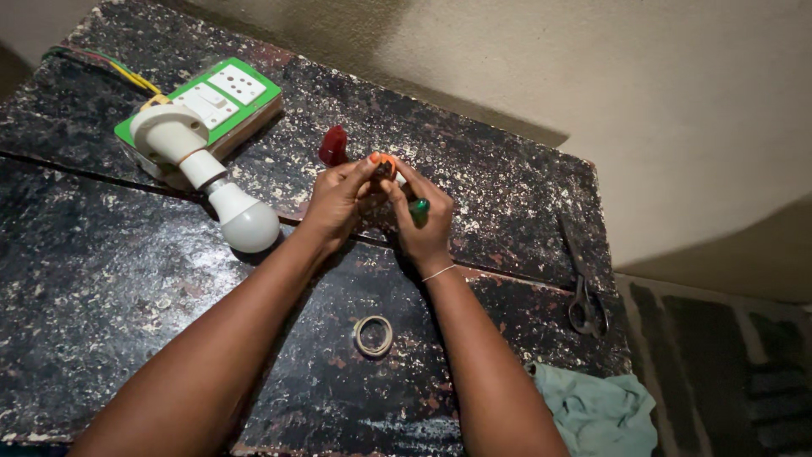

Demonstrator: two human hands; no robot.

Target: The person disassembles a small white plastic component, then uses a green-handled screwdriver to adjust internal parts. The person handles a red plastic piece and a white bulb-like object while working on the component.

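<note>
Head view. A dark, paint-flecked table [127, 279] stands against a pale wall [677, 93]; its near edge and the floor at the right are cut off by the frame. On the table, from largest to smallest: a green switch board [222, 100] with coloured wires [127, 72] leading off at upper left, a white lamp holder with bulb [222, 190] lying tilted across the board's front corner, a teal cloth [600, 410] at the lower right edge, scissors [582, 292] near the right edge, a tape roll [373, 335] between the forearms, and a red cap [333, 145] just behind the hands. The left hand [338, 199] and right hand [423, 228] meet above the table's middle. Between their fingertips sits a small orange part [385, 162], largely covered and hard to identify; both hands pinch it, fingers curled close together. A green-handled tool [418, 207] lies in the right hand, its tip hidden.
</note>
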